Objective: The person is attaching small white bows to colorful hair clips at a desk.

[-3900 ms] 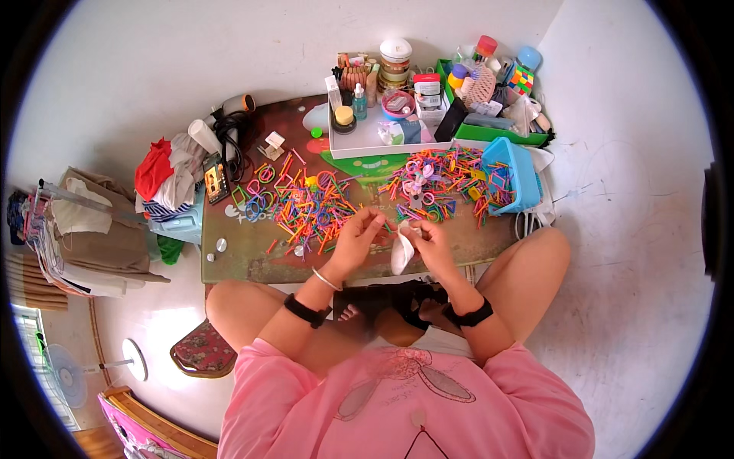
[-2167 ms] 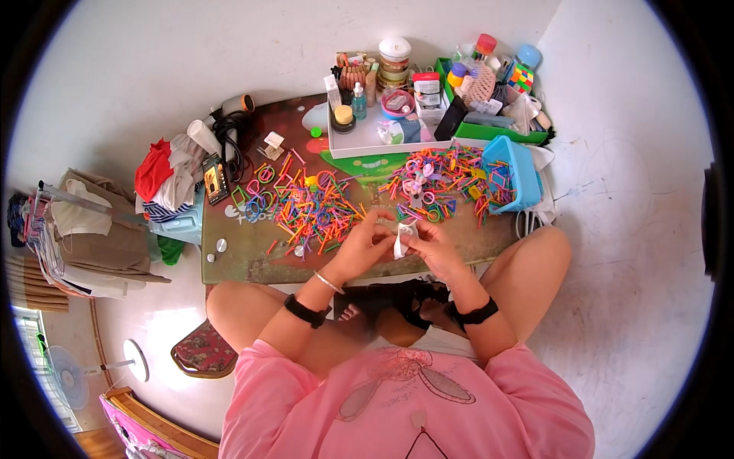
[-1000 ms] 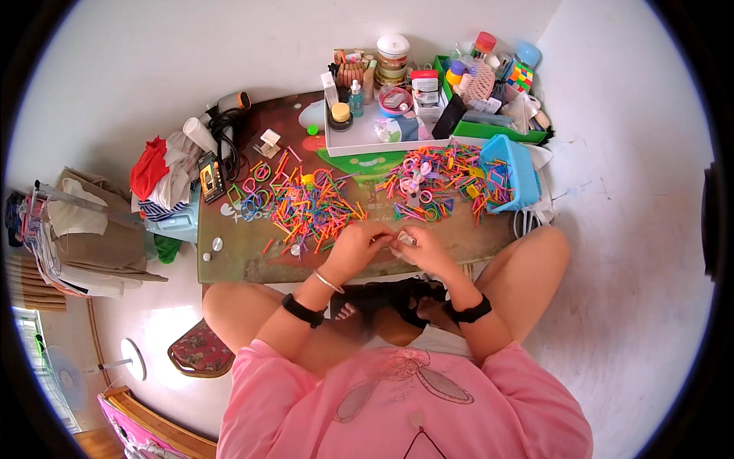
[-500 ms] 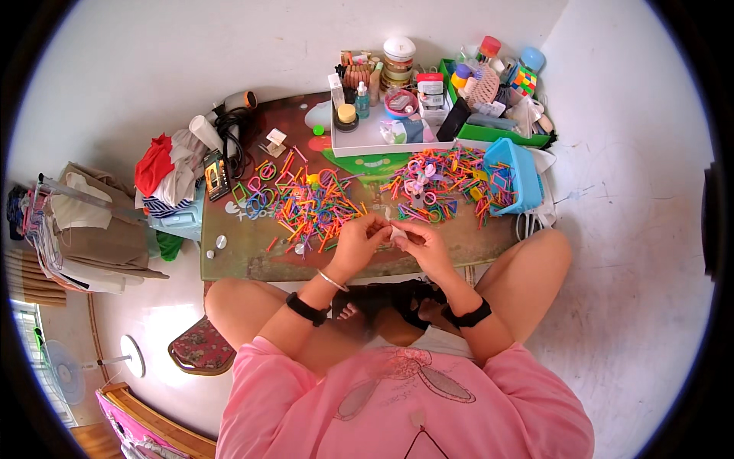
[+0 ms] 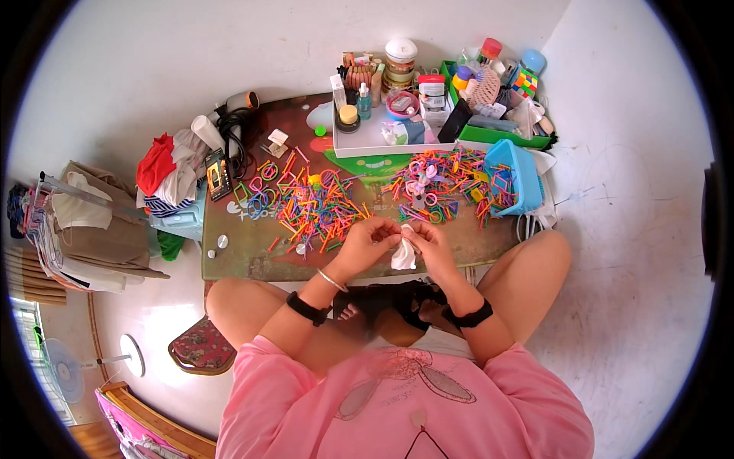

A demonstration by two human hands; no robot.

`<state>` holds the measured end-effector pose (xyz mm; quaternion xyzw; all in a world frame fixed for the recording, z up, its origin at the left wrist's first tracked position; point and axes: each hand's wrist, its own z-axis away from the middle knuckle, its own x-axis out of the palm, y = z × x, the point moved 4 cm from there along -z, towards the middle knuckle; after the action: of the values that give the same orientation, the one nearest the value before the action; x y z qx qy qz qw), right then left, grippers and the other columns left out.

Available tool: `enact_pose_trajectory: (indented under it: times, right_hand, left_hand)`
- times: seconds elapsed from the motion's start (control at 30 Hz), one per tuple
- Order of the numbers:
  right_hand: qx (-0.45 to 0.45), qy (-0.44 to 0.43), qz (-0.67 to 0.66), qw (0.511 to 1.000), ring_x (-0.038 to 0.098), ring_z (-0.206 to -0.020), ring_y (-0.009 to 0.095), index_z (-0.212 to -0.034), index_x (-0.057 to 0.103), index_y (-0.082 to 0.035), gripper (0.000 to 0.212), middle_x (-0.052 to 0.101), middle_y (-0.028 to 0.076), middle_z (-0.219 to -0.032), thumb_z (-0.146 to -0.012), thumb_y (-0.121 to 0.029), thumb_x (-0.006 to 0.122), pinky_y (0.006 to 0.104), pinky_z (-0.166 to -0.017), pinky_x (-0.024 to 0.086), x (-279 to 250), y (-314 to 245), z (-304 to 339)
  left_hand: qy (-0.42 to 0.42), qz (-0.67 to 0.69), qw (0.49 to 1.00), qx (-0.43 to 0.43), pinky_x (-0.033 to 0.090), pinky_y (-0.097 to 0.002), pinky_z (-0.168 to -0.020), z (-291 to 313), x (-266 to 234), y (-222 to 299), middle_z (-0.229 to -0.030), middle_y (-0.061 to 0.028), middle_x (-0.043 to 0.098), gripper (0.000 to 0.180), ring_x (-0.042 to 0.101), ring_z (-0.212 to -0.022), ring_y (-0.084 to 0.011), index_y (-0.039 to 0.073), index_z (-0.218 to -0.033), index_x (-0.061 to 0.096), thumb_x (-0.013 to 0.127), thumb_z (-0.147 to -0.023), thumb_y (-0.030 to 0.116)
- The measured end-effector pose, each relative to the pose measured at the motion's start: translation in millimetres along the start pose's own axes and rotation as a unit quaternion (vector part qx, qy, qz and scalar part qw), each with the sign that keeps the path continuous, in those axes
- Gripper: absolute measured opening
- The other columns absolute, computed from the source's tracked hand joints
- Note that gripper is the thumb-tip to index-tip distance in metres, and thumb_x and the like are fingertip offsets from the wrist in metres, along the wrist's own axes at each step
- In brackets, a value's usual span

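White cloth has been let down since earlier, gripped by the right hand, the left hand pinched narrow, handling judged unfinished, coloured sticks left loose at centre-left.

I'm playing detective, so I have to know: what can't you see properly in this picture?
All in the head view:
- Whatever the left hand may be pinching: hidden by its own fingers, and too small to tell.
- Part of the crumpled white piece: covered by the right hand.
- The lowest sticks in the left pile: buried under others.
- The rest of the pink-and-wood furniture: cut off by the dark rim.
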<state>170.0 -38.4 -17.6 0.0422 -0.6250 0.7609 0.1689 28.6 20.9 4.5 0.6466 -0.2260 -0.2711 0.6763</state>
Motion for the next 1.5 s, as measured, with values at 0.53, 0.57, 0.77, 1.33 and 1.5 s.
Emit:
enact_pose_trajectory:
  times: [0.53,0.57,0.77,1.33,1.5]
  right_hand:
    - [-0.02,-0.012,0.077,0.997,0.053,-0.07,0.005,-0.106,0.062,-0.001,0.023,0.062,0.0,-0.084,-0.087,-0.014,0.059,0.0201,-0.062,0.043,-6,5,-1]
    - [-0.061,0.039,0.123,0.99,0.054,-0.074,0.006,-0.109,0.061,0.0,0.025,0.063,0.002,-0.09,-0.087,-0.012,0.058,0.0202,-0.065,0.043,-13,5,-1]
    - [-0.18,-0.045,0.107,0.977,0.057,-0.089,0.013,-0.114,0.059,0.0,0.028,0.061,0.009,-0.109,-0.086,-0.004,0.056,0.0246,-0.073,0.046,21,-24,9]
    - [-0.099,0.135,0.041,0.985,0.057,-0.071,0.007,-0.1,0.063,0.0,0.022,0.063,0.003,-0.082,-0.082,-0.013,0.065,0.0219,-0.061,0.045,-48,-20,-14]
    - [-0.114,0.129,0.391,0.904,0.061,-0.07,0.021,-0.09,0.063,-0.001,0.02,0.064,0.011,-0.08,-0.079,-0.017,0.065,0.0323,-0.061,0.046,-53,-31,-13]
  left_hand:
    - [0.066,0.099,0.993,-0.023,0.045,-0.0226,-0.065,-4,-8,-6,-0.086,-0.0031,0.058,0.012,0.055,-0.076,-0.009,0.004,-0.102,0.048,0.047,-0.094,0.013]
    - [0.064,0.099,0.993,-0.024,0.045,-0.0226,-0.065,-4,-9,-2,-0.086,-0.0031,0.058,0.012,0.055,-0.076,-0.009,0.004,-0.102,0.048,0.047,-0.094,0.013]
    - [-0.036,0.203,0.974,-0.096,0.045,-0.0222,-0.064,0,-3,-13,-0.087,-0.004,0.059,0.014,0.056,-0.074,-0.0094,0.005,-0.103,0.046,0.049,-0.094,0.015]
    - [-0.028,0.057,0.995,-0.079,0.048,-0.0249,-0.067,-1,-16,-10,-0.084,-0.006,0.06,0.021,0.058,-0.073,-0.013,0.001,-0.102,0.051,0.061,-0.083,0.006]
    - [0.127,-0.337,0.933,0.017,0.049,-0.0324,-0.063,3,-49,13,-0.082,-0.0112,0.06,0.017,0.061,-0.072,-0.0229,0.002,-0.092,0.056,0.061,-0.077,0.007]
